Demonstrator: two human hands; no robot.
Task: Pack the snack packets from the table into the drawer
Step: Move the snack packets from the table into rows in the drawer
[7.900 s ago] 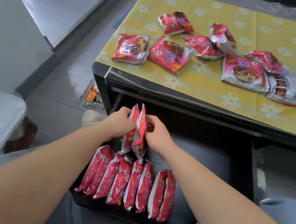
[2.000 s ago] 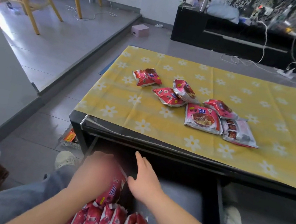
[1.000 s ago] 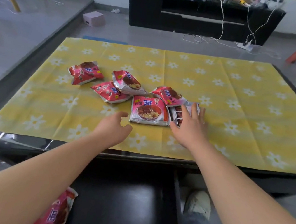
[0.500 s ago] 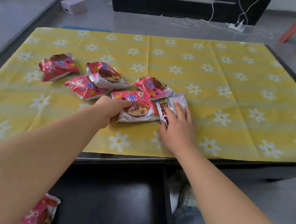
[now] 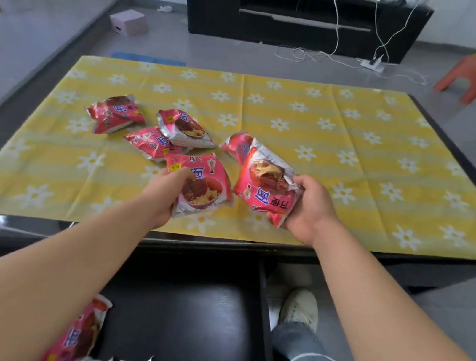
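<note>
So both hands loaded | left hand [image 5: 166, 194] grip clamped on one snack packet [image 5: 201, 185], right hand [image 5: 308, 210] on another [image 5: 267, 185] | both lifted off tabletop [image 5: 359, 156] | tip: slot them upright into drawer [image 5: 192, 323], four left.

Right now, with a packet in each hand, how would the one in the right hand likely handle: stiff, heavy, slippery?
The packet in the right hand is probably light: it is pinched by one edge and stays up. Its glossy, crinkled wrapper suggests a flexible skin that may be a little slippery. It keeps a puffed shape, so the contents may be brittle; squeezing could crush them.
</note>
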